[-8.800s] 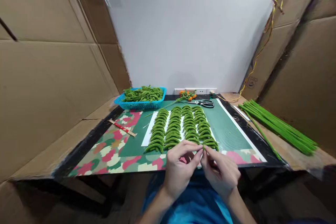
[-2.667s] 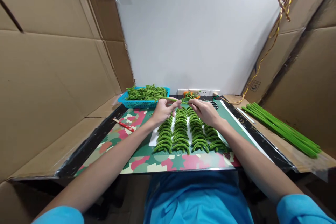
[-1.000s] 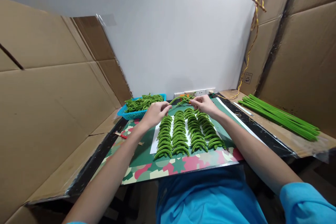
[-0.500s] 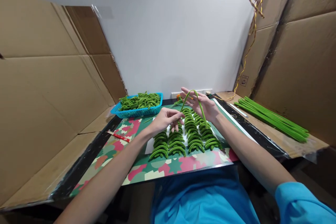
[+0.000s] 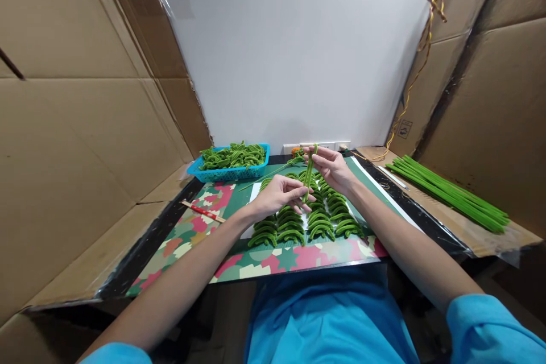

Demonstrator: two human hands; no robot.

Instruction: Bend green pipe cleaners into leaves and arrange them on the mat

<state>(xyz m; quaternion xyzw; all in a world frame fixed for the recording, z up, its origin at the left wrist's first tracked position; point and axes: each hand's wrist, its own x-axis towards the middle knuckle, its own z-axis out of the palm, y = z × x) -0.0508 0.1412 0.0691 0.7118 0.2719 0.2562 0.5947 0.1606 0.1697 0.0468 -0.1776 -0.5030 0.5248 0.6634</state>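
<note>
A green pipe cleaner (image 5: 309, 173), folded into a narrow loop, is held upright between my two hands. My left hand (image 5: 285, 194) pinches its lower ends between thumb and fingers. The fingers of my right hand (image 5: 329, 166) close on the bend at its top. Below both hands, rows of curved green pipe-cleaner pieces (image 5: 321, 222) lie on white sheets on the patterned mat (image 5: 273, 261). My hands hide part of the middle rows.
A blue basket (image 5: 230, 173) heaped with twisted green pieces stands back left. Long straight green pipe cleaners (image 5: 447, 193) lie at right beside a white stick (image 5: 393, 177). A red-wrapped stick (image 5: 202, 211) rests on the mat's left. Cardboard walls (image 5: 85, 136) flank both sides.
The pipe cleaner has gone from a wide arch to a narrow doubled loop. My right hand has closed from spread fingers to a pinch at the bend. The view has shifted slightly.
</note>
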